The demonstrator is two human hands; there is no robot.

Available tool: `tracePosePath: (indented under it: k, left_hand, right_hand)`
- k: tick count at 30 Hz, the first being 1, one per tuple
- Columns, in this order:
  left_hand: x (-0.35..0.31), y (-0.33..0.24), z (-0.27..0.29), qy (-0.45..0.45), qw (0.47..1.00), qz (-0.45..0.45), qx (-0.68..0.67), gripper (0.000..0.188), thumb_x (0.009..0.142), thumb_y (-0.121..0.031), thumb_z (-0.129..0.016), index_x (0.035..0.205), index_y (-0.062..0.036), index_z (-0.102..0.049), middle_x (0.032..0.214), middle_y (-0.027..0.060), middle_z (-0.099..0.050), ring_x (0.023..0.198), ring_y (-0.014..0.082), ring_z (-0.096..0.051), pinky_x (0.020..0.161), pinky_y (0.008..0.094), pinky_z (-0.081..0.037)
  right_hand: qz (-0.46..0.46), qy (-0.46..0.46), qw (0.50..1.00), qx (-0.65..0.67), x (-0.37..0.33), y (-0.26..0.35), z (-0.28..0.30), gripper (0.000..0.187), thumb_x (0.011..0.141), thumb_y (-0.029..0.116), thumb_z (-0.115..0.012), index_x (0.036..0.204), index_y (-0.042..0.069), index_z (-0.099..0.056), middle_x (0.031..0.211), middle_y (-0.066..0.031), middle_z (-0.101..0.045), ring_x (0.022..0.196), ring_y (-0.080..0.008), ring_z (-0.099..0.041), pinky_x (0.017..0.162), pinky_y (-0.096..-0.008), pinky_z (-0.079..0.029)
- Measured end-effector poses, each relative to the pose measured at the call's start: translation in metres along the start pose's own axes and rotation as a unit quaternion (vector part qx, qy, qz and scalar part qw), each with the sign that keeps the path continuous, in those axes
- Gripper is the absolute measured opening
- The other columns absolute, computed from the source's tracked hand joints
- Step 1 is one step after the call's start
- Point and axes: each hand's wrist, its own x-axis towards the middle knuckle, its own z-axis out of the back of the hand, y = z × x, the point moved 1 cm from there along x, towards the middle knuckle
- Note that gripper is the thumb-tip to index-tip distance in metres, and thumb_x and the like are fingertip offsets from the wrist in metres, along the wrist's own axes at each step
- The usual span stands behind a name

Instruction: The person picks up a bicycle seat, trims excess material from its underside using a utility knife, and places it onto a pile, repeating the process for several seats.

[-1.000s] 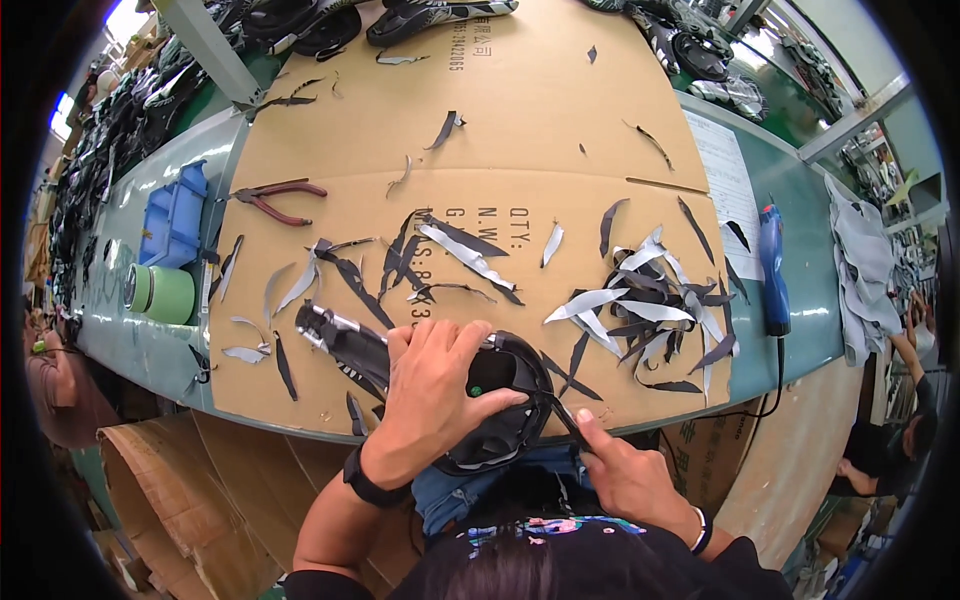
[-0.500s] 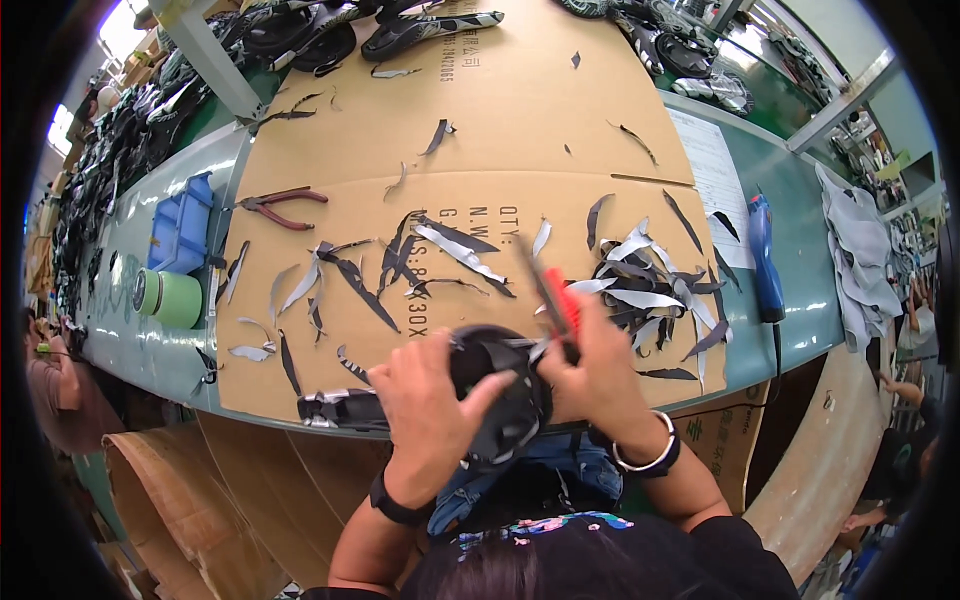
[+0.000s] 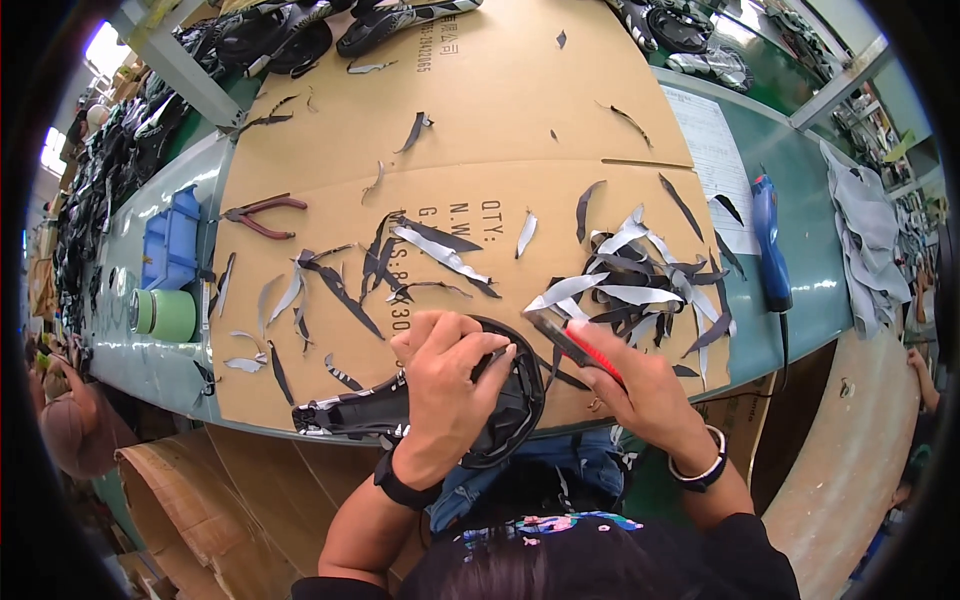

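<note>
A black bicycle saddle (image 3: pixel 350 411) lies with its hollow underside up at the table's front edge, its narrow nose pointing left. My left hand (image 3: pixel 447 385) is closed on it, with thumb and fingers bent together over the wide end. To the right, apart from the saddle, my right hand (image 3: pixel 645 388) grips a red and black utility knife (image 3: pixel 590 356), its blade pointing up and left. A pale scrap strip (image 3: pixel 562 291) is at the blade's tip; whether they touch I cannot tell. My left fingers partly cover the saddle's inside.
A pile of grey and black scraps (image 3: pixel 650 290) lies right of centre on the cardboard sheet (image 3: pixel 500 130). Red-handled pliers (image 3: pixel 265 215), a blue bin (image 3: pixel 172 240) and a green tape roll (image 3: pixel 165 314) are left. A corded blue tool (image 3: pixel 769 245) lies right. More saddles (image 3: pixel 400 25) are behind.
My right hand and the knife have moved right, away from the saddle, and the blade has tilted further left. My left fingers have closed together over the saddle's wide end.
</note>
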Motion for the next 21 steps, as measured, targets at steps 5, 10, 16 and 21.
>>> tracePosePath:
  k: [5, 10, 16, 21]
  left_hand:
    - [0.000, -0.001, -0.003, -0.015, 1.000, -0.006, -0.020, 0.014, 0.069, -0.011, -0.078, 0.079, -0.0112, -0.069, 0.078, -0.0014, -0.057, 0.086, 0.0186, -0.051, 0.078, 0.0343, -0.029]
    - [-0.002, -0.001, 0.001, -0.035, 0.996, 0.014, -0.076, 0.014, 0.069, -0.012, -0.079, 0.080, -0.0113, -0.070, 0.077, -0.0024, -0.057, 0.084, 0.0182, -0.050, 0.077, 0.0335, -0.029]
    - [-0.004, 0.008, 0.005, -0.107, 0.945, 0.128, -0.282, 0.011, 0.079, -0.009, -0.075, 0.087, -0.0043, -0.070, 0.088, 0.0034, -0.055, 0.088, 0.0156, -0.050, 0.079, 0.0266, -0.038]
    - [0.003, 0.024, 0.038, -0.084, 0.960, 0.144, -0.224, 0.027, 0.082, -0.012, -0.072, 0.103, 0.0034, -0.063, 0.100, 0.0095, -0.053, 0.091, 0.0183, -0.053, 0.084, 0.0286, -0.043]
  right_hand:
    - [-0.017, 0.122, 0.982, -0.143, -0.002, 0.002, 0.000, 0.050, 0.088, 0.003, -0.060, 0.136, 0.008, -0.049, 0.110, -0.0148, -0.066, 0.086, -0.0340, -0.067, 0.070, -0.0370, -0.054]
    - [-0.035, 0.038, 0.998, -0.047, -0.042, 0.012, -0.018, 0.052, 0.090, 0.009, -0.057, 0.139, 0.011, -0.043, 0.092, -0.0183, -0.066, 0.076, -0.0373, -0.064, 0.062, -0.0432, -0.051]
    - [-0.253, 0.082, 0.958, 0.104, -0.075, 0.037, -0.035, 0.056, 0.094, 0.013, -0.055, 0.145, 0.010, -0.031, 0.094, -0.0226, -0.066, 0.079, -0.0428, -0.064, 0.069, -0.0418, -0.051]
    - [-0.133, 0.010, 0.991, 0.034, -0.068, 0.028, -0.037, 0.050, 0.091, 0.012, -0.058, 0.139, 0.011, -0.042, 0.097, -0.0213, -0.066, 0.081, -0.0395, -0.065, 0.069, -0.0392, -0.052]
